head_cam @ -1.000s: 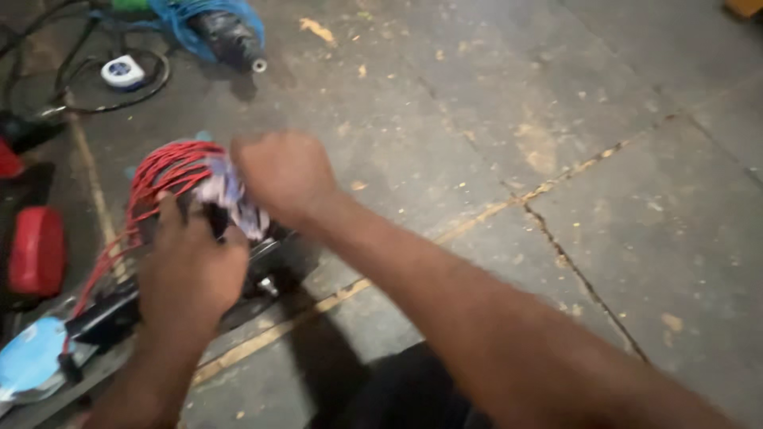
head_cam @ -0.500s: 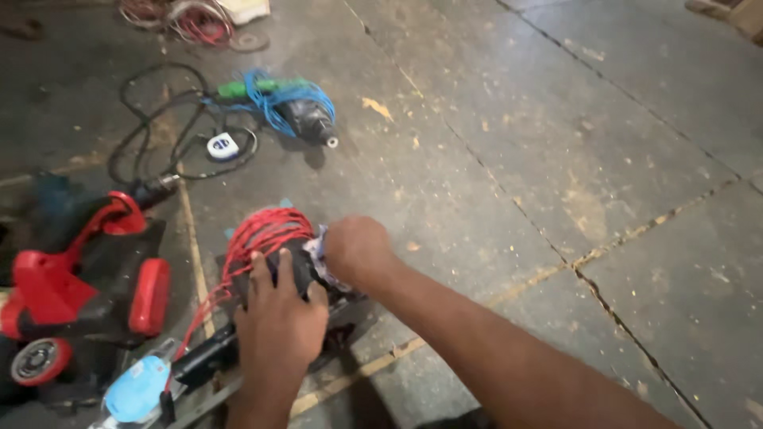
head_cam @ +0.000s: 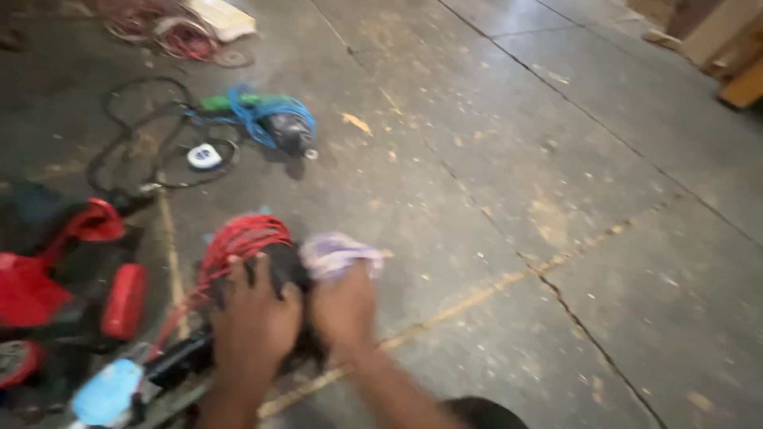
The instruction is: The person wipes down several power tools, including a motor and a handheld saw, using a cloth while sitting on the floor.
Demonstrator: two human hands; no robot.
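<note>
Wiping step, I reckon: my right hand clutches a pale rag at 6 o'clock, left hand gripping the black tool by the red cord. Next needs steady bracing.

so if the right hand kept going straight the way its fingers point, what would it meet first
The right hand points up the frame, away from the person, and already presses a pale purple cloth. Beyond the cloth, the concrete floor looks free, though blur makes depth uncertain.

dim indoor light, heavy motion blur
</note>
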